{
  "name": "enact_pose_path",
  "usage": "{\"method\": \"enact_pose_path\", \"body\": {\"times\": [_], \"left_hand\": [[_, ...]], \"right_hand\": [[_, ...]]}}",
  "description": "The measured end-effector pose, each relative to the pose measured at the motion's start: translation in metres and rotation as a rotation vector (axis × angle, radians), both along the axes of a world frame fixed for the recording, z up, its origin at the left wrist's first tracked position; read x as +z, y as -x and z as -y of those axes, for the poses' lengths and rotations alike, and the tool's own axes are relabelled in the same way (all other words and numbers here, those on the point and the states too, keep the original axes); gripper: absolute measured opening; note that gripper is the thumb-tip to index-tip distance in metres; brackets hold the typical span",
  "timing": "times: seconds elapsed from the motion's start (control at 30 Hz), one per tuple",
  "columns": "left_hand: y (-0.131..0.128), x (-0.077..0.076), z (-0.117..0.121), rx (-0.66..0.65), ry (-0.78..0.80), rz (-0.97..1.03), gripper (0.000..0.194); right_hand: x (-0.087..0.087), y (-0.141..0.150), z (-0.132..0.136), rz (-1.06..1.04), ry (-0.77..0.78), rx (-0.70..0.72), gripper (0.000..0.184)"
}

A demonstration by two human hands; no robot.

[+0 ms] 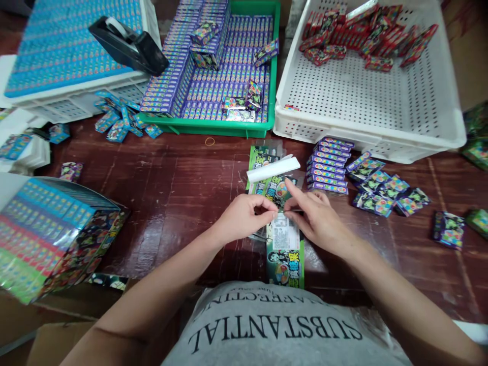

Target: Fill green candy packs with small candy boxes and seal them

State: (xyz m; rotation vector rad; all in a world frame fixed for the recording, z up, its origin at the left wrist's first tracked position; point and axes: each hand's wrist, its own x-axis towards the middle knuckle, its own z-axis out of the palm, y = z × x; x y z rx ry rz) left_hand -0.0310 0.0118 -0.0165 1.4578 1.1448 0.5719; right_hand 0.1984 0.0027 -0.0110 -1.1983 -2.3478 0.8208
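Note:
My left hand (244,216) and my right hand (318,218) meet over a flat green printed carton blank (285,254) that lies on the dark wooden table in front of me. Both pinch the blank's upper part, the fingers closed on it. The right index finger stretches toward the left hand. Just beyond the hands a white flap (273,169) rises from more green printed blanks (261,157). A neat stack of purple small boxes (330,165) stands right of the hands.
A green crate (224,127) holds rows of purple boxes. A white perforated crate (366,127) holds red boxes. A black tape dispenser (127,44) rests on a tray of blue boxes (68,46). Loose boxes (385,190) lie at right; stacked multicoloured packs (49,239) at left.

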Motion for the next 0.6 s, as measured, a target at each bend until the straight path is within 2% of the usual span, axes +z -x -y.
{"method": "enact_pose_path", "body": {"times": [0.13, 0.2, 0.23, 0.3, 0.37, 0.43, 0.5, 0.6], "left_hand": [[-0.007, -0.004, -0.006, -0.072, -0.009, 0.049, 0.024], [-0.003, -0.003, -0.009, -0.134, 0.033, 0.130, 0.026], [0.001, -0.002, -0.009, -0.152, 0.056, 0.171, 0.028], [0.012, 0.002, -0.007, -0.070, 0.055, 0.220, 0.032], [0.023, 0.006, -0.001, 0.156, -0.023, 0.224, 0.039], [0.029, 0.009, 0.012, 0.337, -0.095, 0.221, 0.053], [0.029, 0.009, 0.029, 0.366, -0.091, 0.221, 0.068], [0.025, 0.005, 0.059, 0.255, -0.031, 0.229, 0.078]], "right_hand": [[0.001, -0.002, 0.009, -0.024, 0.001, 0.017, 0.079], [0.003, -0.012, 0.020, -0.106, -0.021, -0.061, 0.080], [0.004, -0.019, 0.028, -0.167, -0.032, -0.144, 0.080], [0.003, -0.032, 0.050, -0.304, -0.042, -0.354, 0.082], [-0.002, -0.038, 0.074, -0.437, 0.022, -0.515, 0.086], [-0.007, -0.034, 0.093, -0.565, 0.144, -0.595, 0.089], [-0.010, -0.026, 0.100, -0.679, 0.198, -0.697, 0.088], [-0.005, -0.019, 0.092, -0.785, 0.056, -0.901, 0.079]]}}
